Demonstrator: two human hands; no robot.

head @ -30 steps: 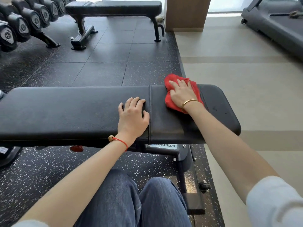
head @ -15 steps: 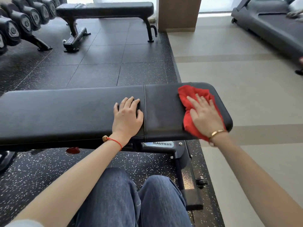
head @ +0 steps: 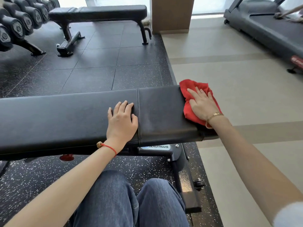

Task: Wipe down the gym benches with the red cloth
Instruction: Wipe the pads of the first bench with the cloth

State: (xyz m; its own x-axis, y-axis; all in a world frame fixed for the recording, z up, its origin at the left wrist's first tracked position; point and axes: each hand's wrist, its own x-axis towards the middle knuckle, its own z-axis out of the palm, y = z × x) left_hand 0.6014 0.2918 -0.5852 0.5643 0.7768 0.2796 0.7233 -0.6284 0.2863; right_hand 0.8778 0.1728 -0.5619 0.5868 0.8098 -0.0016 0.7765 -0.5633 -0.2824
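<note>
Nearest the camera, blue-jeaned knees face the near bench, whose long pad and short seat pad meet at a seam. On the long pad just left of that seam, the left hand rests flat with fingers relaxed, holding nothing; it has not moved over the last second. At the seat pad's far right end, the right hand presses the red cloth down with straight, spread fingers. That cloth was up by the seat pad's far edge a second ago, swept to the near edge, and now sits back toward the far corner, bunched and hanging over the end. I judge this to be back-and-forth strokes finishing off the seat end, with the long pad under the left hand probably still to wipe. Under the seat, a frame label reads NAUTILUS above speckled rubber flooring. Beyond lies a second bench, not yet reached, beside a dumbbell rack. Right of the mats, pale flooring leads to a treadmill.
</note>
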